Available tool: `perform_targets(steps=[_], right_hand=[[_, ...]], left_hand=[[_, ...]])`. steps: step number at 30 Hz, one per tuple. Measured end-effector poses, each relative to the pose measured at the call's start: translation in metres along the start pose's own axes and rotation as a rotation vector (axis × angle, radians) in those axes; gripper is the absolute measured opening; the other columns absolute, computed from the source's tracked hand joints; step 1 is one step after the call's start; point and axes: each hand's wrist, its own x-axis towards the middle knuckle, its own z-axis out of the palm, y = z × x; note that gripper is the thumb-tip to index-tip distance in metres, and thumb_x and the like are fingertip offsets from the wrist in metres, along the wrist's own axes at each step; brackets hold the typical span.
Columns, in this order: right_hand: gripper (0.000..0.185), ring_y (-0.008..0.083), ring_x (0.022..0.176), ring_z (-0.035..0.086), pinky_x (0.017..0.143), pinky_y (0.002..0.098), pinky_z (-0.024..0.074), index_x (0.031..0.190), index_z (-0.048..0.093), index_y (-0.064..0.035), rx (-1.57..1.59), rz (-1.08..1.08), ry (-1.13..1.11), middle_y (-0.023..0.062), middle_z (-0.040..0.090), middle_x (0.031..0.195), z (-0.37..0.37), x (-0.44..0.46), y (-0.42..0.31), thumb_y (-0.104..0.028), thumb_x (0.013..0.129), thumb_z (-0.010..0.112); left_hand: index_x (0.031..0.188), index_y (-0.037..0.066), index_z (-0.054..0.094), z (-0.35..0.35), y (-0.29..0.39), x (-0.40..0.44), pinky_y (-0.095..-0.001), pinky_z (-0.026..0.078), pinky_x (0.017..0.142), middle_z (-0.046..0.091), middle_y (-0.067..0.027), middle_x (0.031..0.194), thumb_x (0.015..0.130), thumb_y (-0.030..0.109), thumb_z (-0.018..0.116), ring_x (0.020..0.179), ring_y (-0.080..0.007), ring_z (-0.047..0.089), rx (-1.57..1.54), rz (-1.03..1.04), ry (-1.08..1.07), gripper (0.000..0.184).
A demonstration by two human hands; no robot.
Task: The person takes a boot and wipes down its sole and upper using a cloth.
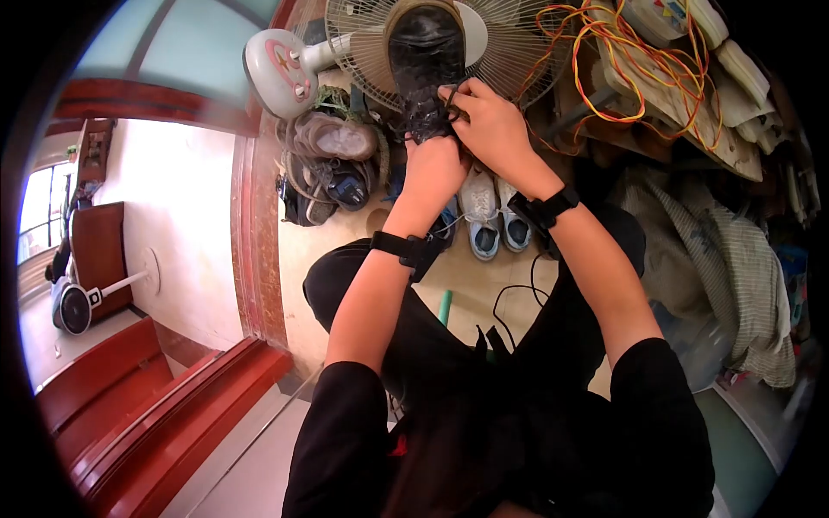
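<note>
A black shoe [425, 60] with dark laces lies at the top centre, over the wire cage of a fan [363, 65]. At the shoe's lower end, by the laces, my left hand [434, 166] is closed, its fingertips partly hidden against the shoe. My right hand [492, 125] pinches a dark lace at the shoe's right side, thumb and forefinger together. Each wrist wears a black strap. Below my hands stand light shoes with blue insides [484, 220].
Several worn shoes [337, 138] are heaped at the left, near the fan's white base [283, 73]. Red and yellow wires [635, 95] lie over stacked boards at upper right. Striped cloth [734, 276] hangs at the right. A red wooden bench [173, 406] is at lower left.
</note>
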Motion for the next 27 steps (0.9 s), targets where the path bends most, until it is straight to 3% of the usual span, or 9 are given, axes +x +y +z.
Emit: perform_targets(steps=[3, 5, 22, 27], right_hand=[[0.036, 0.0271, 0.082, 0.062, 0.072, 0.0375, 0.0521, 0.115, 0.068, -0.0181, -0.002, 0.004, -0.025, 0.0028, 0.058, 0.098, -0.002, -0.003, -0.003, -0.011, 0.081, 0.058], [0.037, 0.0275, 0.082, 0.062, 0.072, 0.0376, 0.0522, 0.116, 0.067, -0.0184, -0.008, 0.025, -0.049, 0.0032, 0.058, 0.099, -0.004, -0.003, -0.002, -0.011, 0.081, 0.058], [0.037, 0.0300, 0.089, 0.062, 0.079, 0.0368, 0.0500, 0.116, 0.068, -0.0137, 0.181, 0.166, -0.123, 0.0078, 0.060, 0.099, -0.006, -0.007, 0.005, -0.009, 0.081, 0.055], [0.033, 0.0324, 0.087, 0.061, 0.078, 0.0402, 0.0496, 0.106, 0.070, -0.0061, 0.328, 0.210, -0.084, 0.0111, 0.061, 0.098, -0.002, -0.007, 0.009, -0.019, 0.078, 0.060]], left_hand=[[0.077, 0.001, 0.068, 0.001, -0.006, -0.001, -0.0553, 0.043, 0.085, 0.066, -0.0180, 0.072, 0.082, 0.027, 0.062, 0.072, -0.0362, 0.064, -0.018, 0.026, 0.000, 0.027], [0.079, 0.002, 0.069, -0.001, -0.008, -0.002, -0.0637, 0.033, 0.098, 0.066, -0.0198, 0.075, 0.077, 0.022, 0.062, 0.078, -0.0365, 0.066, -0.051, 0.017, -0.034, 0.022], [0.071, 0.001, 0.070, -0.011, -0.008, -0.001, -0.0554, 0.035, 0.101, 0.065, -0.0188, 0.070, 0.072, 0.023, 0.064, 0.075, -0.0355, 0.065, 0.044, -0.046, -0.044, 0.023], [0.071, 0.002, 0.070, -0.016, -0.005, -0.002, -0.0552, 0.034, 0.102, 0.066, -0.0194, 0.071, 0.072, 0.025, 0.065, 0.074, -0.0354, 0.065, 0.060, -0.073, -0.027, 0.024]])
